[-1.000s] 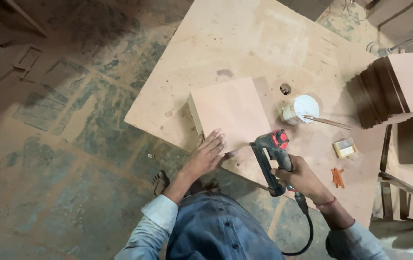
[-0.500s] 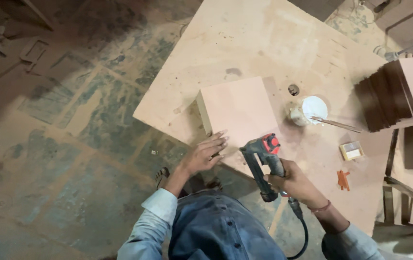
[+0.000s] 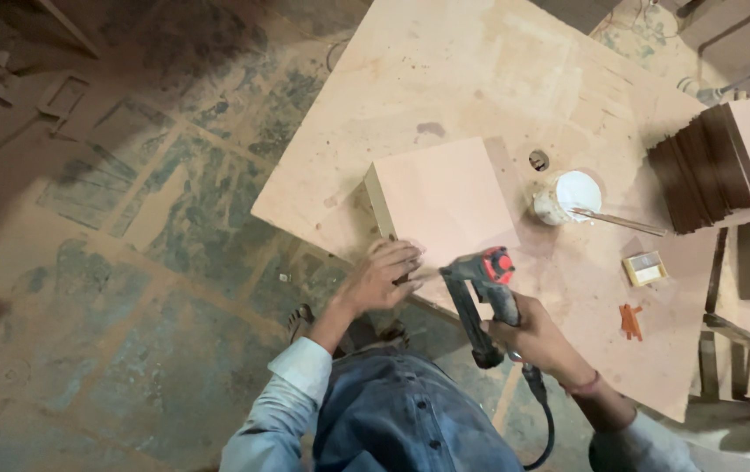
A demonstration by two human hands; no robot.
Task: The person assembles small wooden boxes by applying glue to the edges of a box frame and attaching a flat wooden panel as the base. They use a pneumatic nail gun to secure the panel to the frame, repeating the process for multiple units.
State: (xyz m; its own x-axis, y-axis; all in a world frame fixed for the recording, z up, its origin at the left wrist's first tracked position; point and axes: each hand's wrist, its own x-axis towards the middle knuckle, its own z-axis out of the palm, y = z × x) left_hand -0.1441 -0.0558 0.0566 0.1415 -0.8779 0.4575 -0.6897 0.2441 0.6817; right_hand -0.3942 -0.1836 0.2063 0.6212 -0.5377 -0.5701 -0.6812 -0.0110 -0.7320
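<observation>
The left hand (image 3: 381, 277) presses with fingers together on the near edge of the pale wooden box (image 3: 440, 199) so it stays steady on the plywood table (image 3: 488, 79), while the right hand (image 3: 537, 336), fingers clamped on the nail gun (image 3: 478, 293), aims it at that same edge

This is a woodworking workshop. A large bare plywood tabletop (image 3: 480, 79) stands on a dusty, stained concrete floor (image 3: 130, 288), with a stack of dark-edged cut boards (image 3: 716, 166) at its far side. A black-and-red corded nail gun (image 3: 480, 288) and a white glue pot (image 3: 567, 197) lie among the work.
</observation>
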